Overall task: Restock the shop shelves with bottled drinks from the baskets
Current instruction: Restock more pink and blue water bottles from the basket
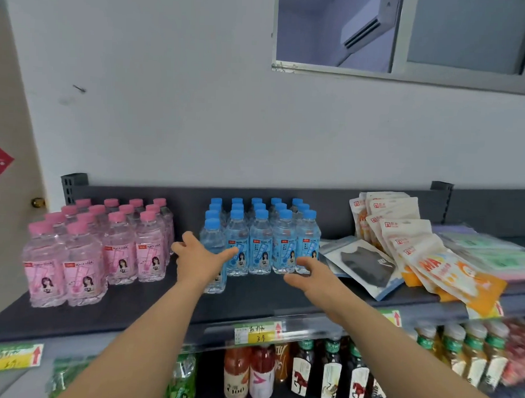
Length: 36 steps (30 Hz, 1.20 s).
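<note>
Both arms are reaching fwd over the top shelf [132, 310] toward the blue bottles [262, 240], which are standing upright in tight rows at shelf centre, caps up, labels facing out. One blue btl [213, 234] is sitting fwd of the rows at the block's left front corner.

L hand [201, 257] is lying open w/ thumb up and fingers stretched right, covering that btl's middle. It isn't wrapping it; can't tell if the palm is touching.

R hand [310, 273] is hovering released, fingers loosely bent, gripping nothing, just beside the base of the right-front blue btls. Contact unclear.

Pink bottles [105, 247] are standing in their own block at shelf left, apart from the blue ones w/ a bare gap between. Pouches [417, 249] are leaning in a fanned stack at right, w/ a black pack [363, 266] lying flat between them and the blue block. A price tag [258, 332] is hanging on the shelf edge, and dark btls [302, 373] are lining the tier below.
</note>
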Each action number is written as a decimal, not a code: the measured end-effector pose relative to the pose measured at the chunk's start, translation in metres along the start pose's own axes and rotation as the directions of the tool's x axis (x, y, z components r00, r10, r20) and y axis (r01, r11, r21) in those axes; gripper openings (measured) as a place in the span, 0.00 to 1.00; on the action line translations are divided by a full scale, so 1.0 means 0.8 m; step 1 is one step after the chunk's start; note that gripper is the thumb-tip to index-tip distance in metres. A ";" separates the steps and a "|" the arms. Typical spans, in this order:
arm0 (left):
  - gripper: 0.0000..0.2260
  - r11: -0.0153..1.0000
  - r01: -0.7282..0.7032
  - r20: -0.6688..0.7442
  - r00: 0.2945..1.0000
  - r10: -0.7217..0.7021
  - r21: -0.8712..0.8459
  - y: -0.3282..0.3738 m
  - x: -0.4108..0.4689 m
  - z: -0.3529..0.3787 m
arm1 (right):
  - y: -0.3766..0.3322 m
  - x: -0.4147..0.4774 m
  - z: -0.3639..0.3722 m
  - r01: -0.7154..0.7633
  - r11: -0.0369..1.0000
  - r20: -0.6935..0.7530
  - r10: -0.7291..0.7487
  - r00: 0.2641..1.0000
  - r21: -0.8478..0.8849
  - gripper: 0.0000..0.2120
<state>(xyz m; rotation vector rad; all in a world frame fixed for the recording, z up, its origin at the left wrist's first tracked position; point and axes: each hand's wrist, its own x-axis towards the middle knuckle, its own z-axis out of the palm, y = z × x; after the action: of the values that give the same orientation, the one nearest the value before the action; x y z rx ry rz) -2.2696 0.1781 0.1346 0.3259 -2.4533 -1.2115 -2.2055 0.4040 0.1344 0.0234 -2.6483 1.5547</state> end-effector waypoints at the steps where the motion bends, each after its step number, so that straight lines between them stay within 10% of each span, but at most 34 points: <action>1: 0.45 1.000 0.007 -0.011 1.000 -0.007 0.003 0.002 -0.006 -0.003 | 0.001 -0.004 -0.002 -0.008 1.000 -0.013 0.008 1.000 0.011 0.28; 6: 0.31 0.966 -0.258 -0.209 0.947 0.245 -0.035 0.012 -0.065 -0.014 | 0.007 -0.036 -0.018 0.018 1.000 -0.073 -0.017 0.997 0.014 0.28; 14: 0.24 0.907 -0.382 0.137 0.903 0.408 -0.178 0.001 -0.178 0.027 | 0.061 -0.135 -0.064 -0.026 0.966 -0.169 -0.019 0.985 -0.258 0.27; 36: 0.07 0.986 -0.169 0.758 0.640 0.123 -0.017 0.028 -0.560 0.293 | 0.404 -0.440 -0.279 -0.515 0.789 -0.161 0.491 0.856 -0.334 0.21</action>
<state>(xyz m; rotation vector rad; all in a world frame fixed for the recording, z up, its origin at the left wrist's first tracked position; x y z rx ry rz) -1.9694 0.5232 -0.0829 -0.4892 -3.1262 -1.4001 -1.8580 0.7487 -0.0631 -0.8082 -2.9953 1.0797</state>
